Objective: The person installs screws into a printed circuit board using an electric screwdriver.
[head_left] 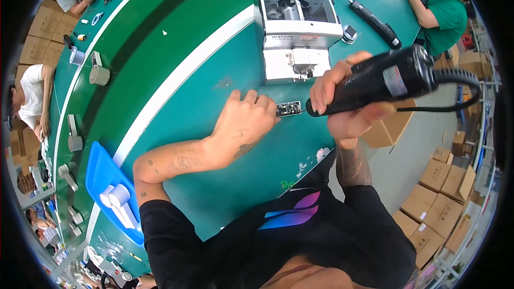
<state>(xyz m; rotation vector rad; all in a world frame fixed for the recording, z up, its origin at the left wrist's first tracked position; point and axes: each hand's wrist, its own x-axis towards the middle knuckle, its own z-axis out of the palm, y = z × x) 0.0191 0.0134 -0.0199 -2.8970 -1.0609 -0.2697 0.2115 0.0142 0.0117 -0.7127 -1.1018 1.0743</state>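
My left hand [246, 120] is closed on one end of a small electronic board [289, 108], a dark strip dotted with tiny parts. The board sits low over the green tabletop. Wrapped round a black electric screwdriver [375, 85] is my right hand [350, 124]. The tool lies nearly sideways, its nose toward the board's right end and its coiled cord trailing off to the right. Whether the bit touches the board is too small to tell. Just beyond both hands stands a silver screw feeder [297, 61] with a clear window.
Behind the feeder's right side lie a second black screwdriver [375, 24] and a small round container [349, 34]. A blue tray [96, 174] with white handled parts is at left. More parts [99, 75] ride the green belt [176, 27]. Cartons [433, 208] stand right; other people sit around.
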